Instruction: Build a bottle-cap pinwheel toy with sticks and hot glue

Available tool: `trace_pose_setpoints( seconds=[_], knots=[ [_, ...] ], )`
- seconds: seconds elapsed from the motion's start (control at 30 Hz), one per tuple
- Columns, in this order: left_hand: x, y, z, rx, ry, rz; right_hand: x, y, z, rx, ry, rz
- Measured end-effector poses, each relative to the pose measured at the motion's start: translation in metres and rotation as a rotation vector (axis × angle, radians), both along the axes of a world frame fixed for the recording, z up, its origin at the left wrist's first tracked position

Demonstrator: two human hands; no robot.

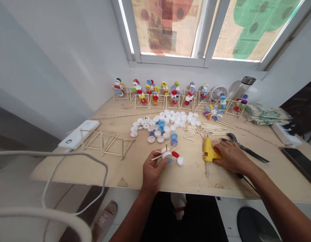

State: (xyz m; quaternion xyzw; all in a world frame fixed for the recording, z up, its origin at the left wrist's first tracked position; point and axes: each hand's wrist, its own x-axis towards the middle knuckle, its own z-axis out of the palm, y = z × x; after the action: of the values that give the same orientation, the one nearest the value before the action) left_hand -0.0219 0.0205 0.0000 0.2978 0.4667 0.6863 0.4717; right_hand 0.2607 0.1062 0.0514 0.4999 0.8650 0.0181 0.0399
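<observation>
A white cable (69, 158) loops across the near left foreground, in front of a plywood tabletop (135, 174). At the table's front edge, the left hand (152, 171) pinches a small wheel of sticks and bottle caps (167, 155), white hub up, red cap to its right; a loose white cap (181, 161) lies just beside it. The right hand (232, 156) rests curled over the handle of a yellow glue gun (210, 152) lying on the board, pliers (243, 148) just beyond. Behind them spread a heap of white and blue caps (165, 126), loose sticks (208, 129), a stick frame (107, 143) and a row of finished cap wheels (170, 92) below the window.
</observation>
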Motion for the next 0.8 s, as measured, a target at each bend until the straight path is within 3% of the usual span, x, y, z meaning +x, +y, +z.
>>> trace_pose_setpoints(
  seconds=[0.13, 0.23, 0.4, 0.53, 0.67, 0.8],
  knots=[
    [0.001, 0.000, 0.000, -0.012, 0.001, 0.018, 0.001, -0.014, 0.007, 0.179, 0.115, -0.031],
    [0.001, 0.001, 0.000, -0.008, 0.009, 0.024, -0.020, -0.029, 0.010, 0.264, 0.267, 0.005],
    [0.003, -0.001, 0.003, 0.005, 0.004, 0.031, -0.079, -0.051, -0.002, 0.120, 0.382, 0.108],
    [0.004, -0.002, 0.008, 0.003, -0.031, 0.028, -0.112, -0.055, -0.017, 0.120, 0.360, 0.129],
    [0.001, -0.001, 0.010, 0.001, -0.032, 0.012, -0.122, -0.053, -0.026, 0.142, 0.294, 0.113],
    [-0.003, -0.003, 0.011, 0.001, -0.042, 0.003, -0.113, -0.047, -0.027, 0.076, 0.369, 0.123]
  ],
)
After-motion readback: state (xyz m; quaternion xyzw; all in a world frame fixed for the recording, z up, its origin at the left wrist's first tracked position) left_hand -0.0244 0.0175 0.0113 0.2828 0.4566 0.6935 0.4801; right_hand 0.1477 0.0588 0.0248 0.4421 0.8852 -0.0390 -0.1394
